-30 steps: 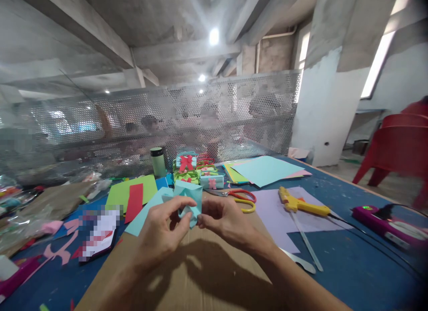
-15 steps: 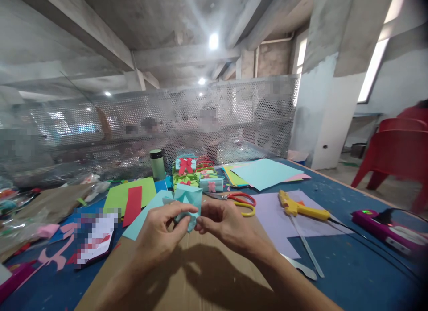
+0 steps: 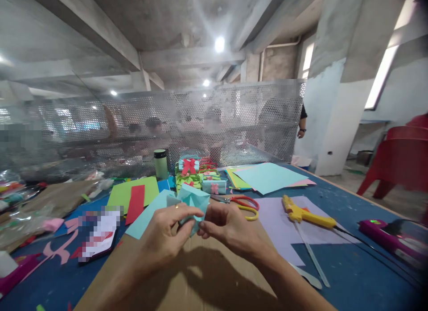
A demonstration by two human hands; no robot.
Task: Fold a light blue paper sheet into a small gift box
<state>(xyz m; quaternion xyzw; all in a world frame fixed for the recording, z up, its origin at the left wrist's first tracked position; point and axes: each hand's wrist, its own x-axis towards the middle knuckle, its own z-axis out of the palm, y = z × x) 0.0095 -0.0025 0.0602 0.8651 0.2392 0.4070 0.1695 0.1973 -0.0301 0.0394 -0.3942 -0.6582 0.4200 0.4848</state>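
Observation:
A folded piece of light blue paper [image 3: 194, 199] is held up between my two hands, over the brown cardboard [image 3: 200, 275]. My left hand [image 3: 175, 226] pinches its left and lower side, thumb and index finger closed on it. From the other side my right hand [image 3: 222, 224] grips the lower right edge with thumb and fingertips. Part of the paper is hidden behind my fingers. Just beyond the hands lie scissors [image 3: 245, 204] with red and yellow handles. Behind the paper stand several small folded paper boxes [image 3: 189, 167] with red and pink bows.
At the right, a yellow glue gun [image 3: 307, 216] rests on purple paper [image 3: 267, 213]. Light blue sheets [image 3: 270, 177] lie at the back. Left are a phone [image 3: 102, 235], red paper [image 3: 136, 204] and scraps. A green jar [image 3: 161, 164] stands near the mesh screen [image 3: 133, 146].
The view has shifted slightly left. The paper's upper part has opened wider toward the right while both hands keep hold. A person's arm has appeared beyond the screen's right end.

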